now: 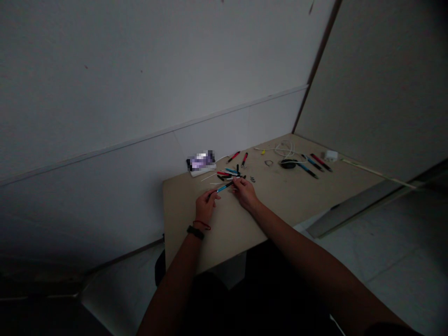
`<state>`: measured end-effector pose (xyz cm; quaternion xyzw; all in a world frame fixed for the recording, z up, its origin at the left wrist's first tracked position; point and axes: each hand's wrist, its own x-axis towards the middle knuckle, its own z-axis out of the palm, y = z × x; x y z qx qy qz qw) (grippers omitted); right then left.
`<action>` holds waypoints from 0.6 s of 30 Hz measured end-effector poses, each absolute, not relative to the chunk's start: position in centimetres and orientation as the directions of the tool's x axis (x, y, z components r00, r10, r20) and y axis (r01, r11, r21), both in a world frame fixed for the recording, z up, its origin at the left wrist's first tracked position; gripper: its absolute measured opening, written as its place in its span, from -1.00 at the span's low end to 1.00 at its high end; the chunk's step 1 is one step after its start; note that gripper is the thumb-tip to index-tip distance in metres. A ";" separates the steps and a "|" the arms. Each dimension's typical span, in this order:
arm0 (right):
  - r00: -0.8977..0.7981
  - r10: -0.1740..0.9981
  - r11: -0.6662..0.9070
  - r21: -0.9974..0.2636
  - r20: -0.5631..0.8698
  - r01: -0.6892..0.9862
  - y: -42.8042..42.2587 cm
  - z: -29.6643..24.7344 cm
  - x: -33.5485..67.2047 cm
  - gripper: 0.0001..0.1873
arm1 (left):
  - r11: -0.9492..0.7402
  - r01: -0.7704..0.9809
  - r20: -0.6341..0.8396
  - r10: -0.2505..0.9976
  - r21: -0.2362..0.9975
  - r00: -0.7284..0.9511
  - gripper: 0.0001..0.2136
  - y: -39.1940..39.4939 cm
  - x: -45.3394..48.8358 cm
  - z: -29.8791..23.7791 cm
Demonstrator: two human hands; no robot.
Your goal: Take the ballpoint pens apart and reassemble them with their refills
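A blue pen with a black grip (224, 187) is held between my two hands above the table. My left hand (206, 205) has its fingers closed round the pen's left end. At the other end, the fingers of my right hand (245, 192) pinch the black part. Just beyond my hands lies a loose pile of pen parts (224, 173), with red, blue, black and white pieces. Small dark pieces (252, 178) lie to the right of my right hand. Behind the pile rest two red and black pens (234, 157).
A device with a blurred screen (201, 161) leans near the wall at the back left. Farther right are a white cable (287, 148), a dark rounded object (288, 164), several blue and red pens (308, 170) and a white adapter (331, 155). Walls border the table (280, 200).
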<state>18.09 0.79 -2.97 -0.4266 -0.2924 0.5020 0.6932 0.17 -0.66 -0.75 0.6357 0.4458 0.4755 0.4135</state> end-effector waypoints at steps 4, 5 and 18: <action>0.314 0.949 0.134 -0.880 -0.018 -0.456 0.8 -2.9 18.0 -0.51 | -0.300 0.215 0.276 0.951 0.929 0.136 -0.71 -0.6 -0.1 -0.8; 0.312 0.950 0.136 -0.878 -0.016 -0.459 0.7 -2.8 18.0 -0.50 | -0.312 0.223 0.288 0.948 0.923 0.134 -0.72 -0.6 -0.1 -0.8; 0.353 0.935 0.156 -0.903 0.005 -0.401 0.6 -2.5 17.6 -0.44 | -0.369 0.172 0.359 0.929 0.913 0.088 -0.73 -0.4 -0.1 -1.4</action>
